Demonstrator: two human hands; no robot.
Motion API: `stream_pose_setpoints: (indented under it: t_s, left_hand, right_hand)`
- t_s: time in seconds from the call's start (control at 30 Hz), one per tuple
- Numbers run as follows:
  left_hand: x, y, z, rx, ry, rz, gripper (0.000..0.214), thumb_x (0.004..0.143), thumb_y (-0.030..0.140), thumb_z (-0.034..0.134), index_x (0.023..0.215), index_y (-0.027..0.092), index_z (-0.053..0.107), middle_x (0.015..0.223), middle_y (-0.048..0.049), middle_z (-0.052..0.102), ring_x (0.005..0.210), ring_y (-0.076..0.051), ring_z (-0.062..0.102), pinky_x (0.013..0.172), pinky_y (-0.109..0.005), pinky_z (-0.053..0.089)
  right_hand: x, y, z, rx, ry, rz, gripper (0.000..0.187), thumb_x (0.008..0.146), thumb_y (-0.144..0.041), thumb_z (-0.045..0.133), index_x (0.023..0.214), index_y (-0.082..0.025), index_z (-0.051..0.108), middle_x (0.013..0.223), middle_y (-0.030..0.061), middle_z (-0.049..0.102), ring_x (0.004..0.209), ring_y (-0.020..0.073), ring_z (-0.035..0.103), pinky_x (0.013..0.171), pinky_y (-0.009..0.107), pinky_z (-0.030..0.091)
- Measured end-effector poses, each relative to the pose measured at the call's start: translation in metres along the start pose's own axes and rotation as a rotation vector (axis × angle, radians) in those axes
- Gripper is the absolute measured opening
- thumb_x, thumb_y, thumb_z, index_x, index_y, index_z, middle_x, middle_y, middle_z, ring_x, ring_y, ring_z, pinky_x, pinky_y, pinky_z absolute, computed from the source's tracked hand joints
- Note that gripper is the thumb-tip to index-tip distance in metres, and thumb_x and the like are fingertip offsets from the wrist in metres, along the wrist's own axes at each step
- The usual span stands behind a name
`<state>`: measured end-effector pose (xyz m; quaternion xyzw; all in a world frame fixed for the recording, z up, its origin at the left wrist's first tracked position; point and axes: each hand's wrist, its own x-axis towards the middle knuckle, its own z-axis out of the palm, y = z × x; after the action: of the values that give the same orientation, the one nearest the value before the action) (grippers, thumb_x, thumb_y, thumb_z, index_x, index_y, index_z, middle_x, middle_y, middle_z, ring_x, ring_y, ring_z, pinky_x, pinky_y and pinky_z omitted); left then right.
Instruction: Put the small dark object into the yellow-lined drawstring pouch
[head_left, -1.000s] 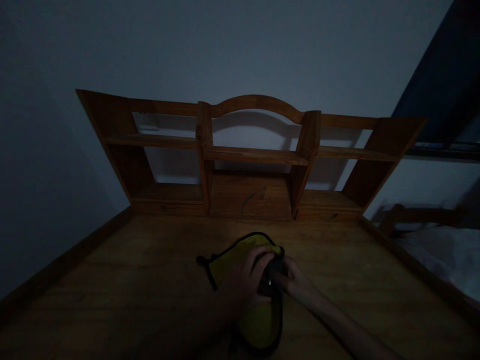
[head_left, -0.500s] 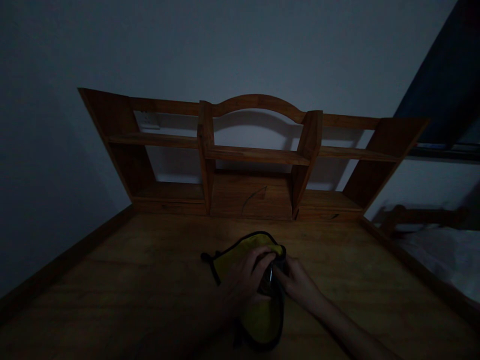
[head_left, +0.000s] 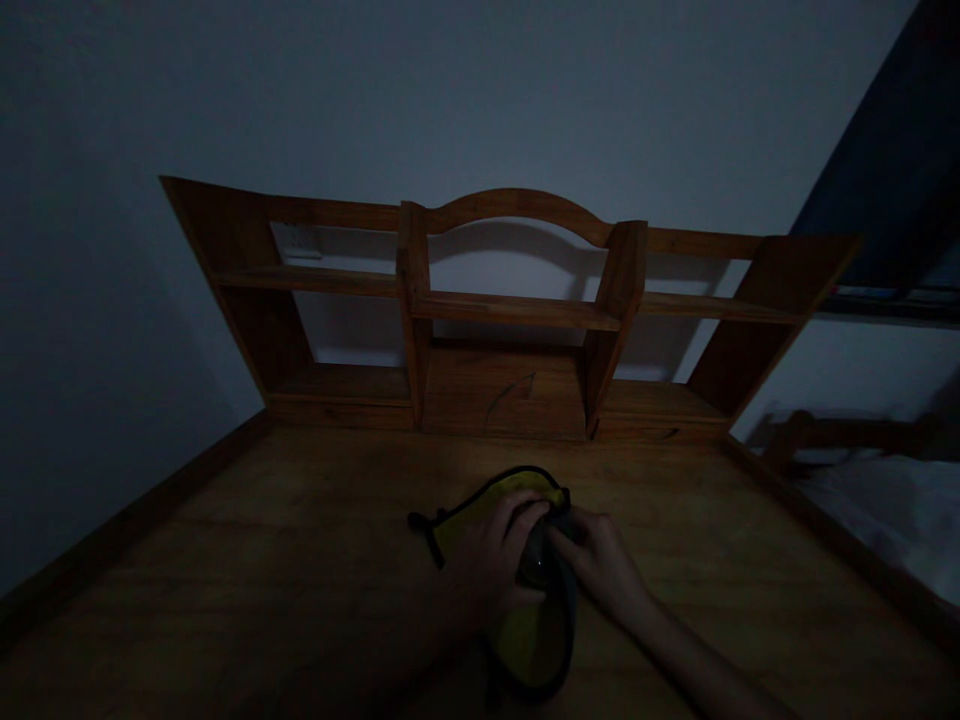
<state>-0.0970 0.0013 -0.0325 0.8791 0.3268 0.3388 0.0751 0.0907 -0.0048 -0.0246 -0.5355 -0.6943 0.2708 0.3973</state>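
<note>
A yellow-green cloth case (head_left: pixel 526 645) with black edging lies opened out on the wooden desk, a dark tab at its left corner. Across its middle, my left hand (head_left: pixel 491 560) curls its fingers over a dark, shiny object (head_left: pixel 534 562); dimness and my fingers hide what kind it is. From the right, my right hand (head_left: pixel 606 568) has thumb and fingers closed on the case's dark edge beside that object. Both hands are close together, and part of the case lies hidden under the left one.
A wooden shelf unit (head_left: pixel 517 312) with several compartments stands along the desk's back edge against the wall. Raised side rails border the desk (head_left: pixel 300 520). A socket (head_left: pixel 300 240) shows behind the left shelf. White bedding (head_left: pixel 885 510) lies beyond the right rail.
My right hand has shifted slightly, and the case's dark edge now covers more of the shiny object. The case's lower part has moved a little to the right. My left hand stays nearly in place.
</note>
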Motion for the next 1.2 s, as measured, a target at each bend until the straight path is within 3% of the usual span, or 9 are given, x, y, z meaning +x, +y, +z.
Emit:
stream_pose_setpoints:
  t_s: [0.23,0.43,0.6,0.67,0.87,1.03,1.2]
  left_hand:
    - [0.001,0.001,0.000,-0.055,0.015,-0.040,0.093,0.058,0.026,0.080,0.136,0.022,0.030,0.133,-0.0126,0.043,0.121,-0.031,0.047,0.092,-0.044,0.050]
    - [0.001,-0.002,0.002,-0.076,0.039,-0.039,0.090,0.059,0.026,0.078,0.136,0.022,0.031,0.133,-0.0136,0.042,0.122,-0.031,0.046,0.093,-0.044,0.050]
    - [0.001,-0.002,0.000,-0.056,0.068,-0.021,0.089,0.061,0.030,0.078,0.136,0.020,0.031,0.132,-0.0142,0.043,0.122,-0.031,0.045,0.094,-0.044,0.049]
    - [0.001,-0.002,-0.001,-0.045,0.063,-0.021,0.090,0.062,0.032,0.079,0.137,0.021,0.030,0.132,-0.0141,0.043,0.122,-0.031,0.045,0.095,-0.044,0.049]
    - [-0.001,-0.002,0.001,0.017,0.016,0.002,0.091,0.062,0.029,0.079,0.138,0.022,0.029,0.135,-0.0137,0.042,0.123,-0.031,0.046,0.093,-0.043,0.050]
    - [-0.001,-0.004,0.003,0.046,0.045,0.053,0.089,0.065,0.029,0.078,0.138,0.021,0.029,0.135,-0.0143,0.042,0.124,-0.031,0.045,0.095,-0.045,0.049]
    - [-0.001,-0.001,0.000,0.032,0.040,0.041,0.091,0.064,0.032,0.079,0.139,0.021,0.028,0.136,-0.0134,0.041,0.125,-0.030,0.043,0.097,-0.043,0.048]
  right_hand:
    - [0.004,-0.002,0.002,0.197,-0.039,0.107,0.020,0.079,-0.033,0.061,0.078,-0.013,0.067,0.069,0.0006,0.065,0.063,0.0161,0.058,0.053,0.023,0.042]
    - [0.005,0.000,0.002,0.287,-0.111,0.146,0.013,0.071,-0.024,0.062,0.079,-0.014,0.065,0.070,0.0001,0.063,0.068,0.0167,0.057,0.061,0.025,0.045]
    - [0.003,0.002,0.003,0.571,-0.219,0.234,0.036,0.061,-0.013,0.059,0.097,-0.017,0.065,0.091,0.0021,0.067,0.092,0.0222,0.060,0.082,0.033,0.047]
    - [0.003,0.005,0.004,0.625,-0.252,0.246,0.037,0.062,-0.013,0.058,0.098,-0.017,0.065,0.094,0.0025,0.067,0.094,0.0231,0.060,0.085,0.034,0.046]
    - [0.001,0.010,0.007,0.489,-0.152,0.205,0.032,0.067,-0.018,0.062,0.098,-0.018,0.064,0.095,0.0025,0.067,0.094,0.0244,0.060,0.083,0.034,0.048]
    - [-0.001,0.001,0.010,0.281,-0.095,0.076,0.016,0.081,-0.029,0.055,0.086,-0.016,0.063,0.079,0.0031,0.066,0.076,0.0209,0.061,0.066,0.028,0.048]
    - [-0.004,0.003,0.008,0.041,0.001,-0.053,0.023,0.089,-0.029,0.048,0.072,-0.017,0.059,0.067,0.0015,0.062,0.062,0.0168,0.058,0.056,0.024,0.041]
